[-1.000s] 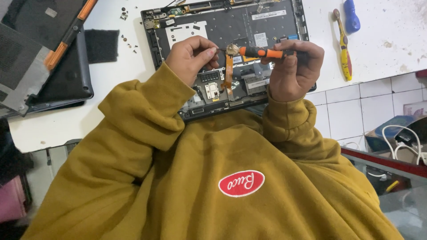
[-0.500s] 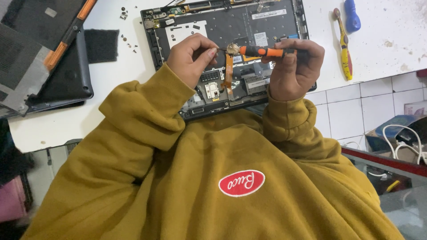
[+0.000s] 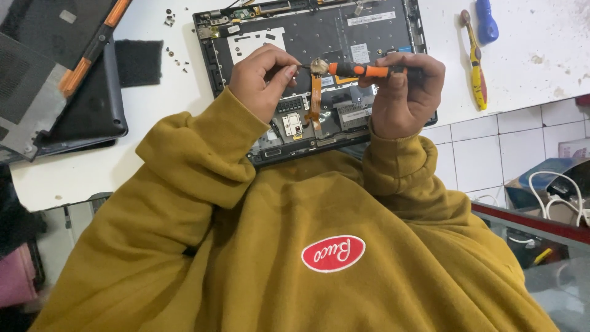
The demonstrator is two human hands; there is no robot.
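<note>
My right hand (image 3: 402,98) is closed around the black-and-orange handle of a small screwdriver (image 3: 362,70), which lies sideways with its thin shaft pointing toward my left hand (image 3: 261,83). The left hand is partly curled, thumb and forefinger pinched at the shaft's tip; whether they hold a screw there I cannot tell, it is too small to see. Just below the tip, between my two hands, a flat orange ribbon cable (image 3: 314,104) runs down across the inside of the opened laptop base (image 3: 319,37), which lies on the white table (image 3: 184,117) directly under and beyond both hands, its near edge touching my yellow sleeves.

I judge the screwdriver light and stiff, its rubbery handle grippy enough; the handle is the place to hold it, with the tip steadied by the other hand. The ribbon cable looks thin, soft and easily creased, so it is best handled by its stiffened end. The laptop base is rigid but its exposed parts look fragile.

Beyond my left hand lie loose screws (image 3: 175,55) and a dark pad (image 3: 138,61). Past my right hand lies a yellow tool (image 3: 475,67).
</note>
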